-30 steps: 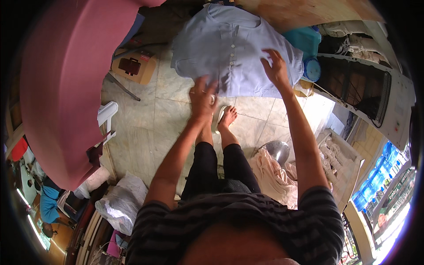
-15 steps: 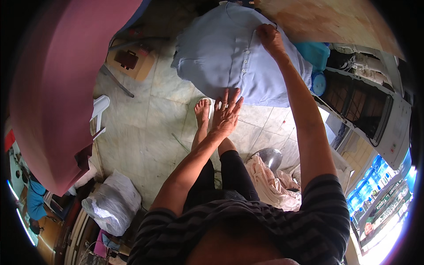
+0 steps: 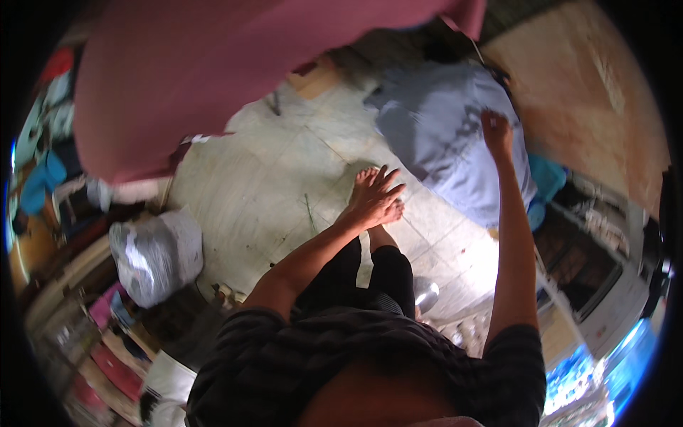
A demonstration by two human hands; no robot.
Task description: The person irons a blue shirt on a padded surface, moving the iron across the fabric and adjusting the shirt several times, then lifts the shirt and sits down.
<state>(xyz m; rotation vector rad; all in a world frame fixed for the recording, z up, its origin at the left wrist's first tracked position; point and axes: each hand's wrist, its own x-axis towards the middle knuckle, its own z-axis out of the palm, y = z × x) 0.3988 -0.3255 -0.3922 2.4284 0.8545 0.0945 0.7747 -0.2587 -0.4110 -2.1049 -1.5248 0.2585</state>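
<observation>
A light blue buttoned shirt is spread out ahead of me on the right, its buttons lost to blur. My right hand is closed in front of its right part, and a dark shadow falls on the cloth beside the fist. Whatever those fingers hold, if anything, is hidden. Nearer to me, my left hand is empty with its fingers spread, above my feet and to the left of the shirt's lower edge.
Mauve cloth hangs across the upper left. A stuffed clear plastic bag stands at left. On the right are a brown panel, a teal container and a white-framed appliance. A metal bowl lies near my legs.
The view has turned left, so the shirt and right hand appear farther right. My left hand has come away from the shirt's lower edge. The right fist shows lower against the cloth.
</observation>
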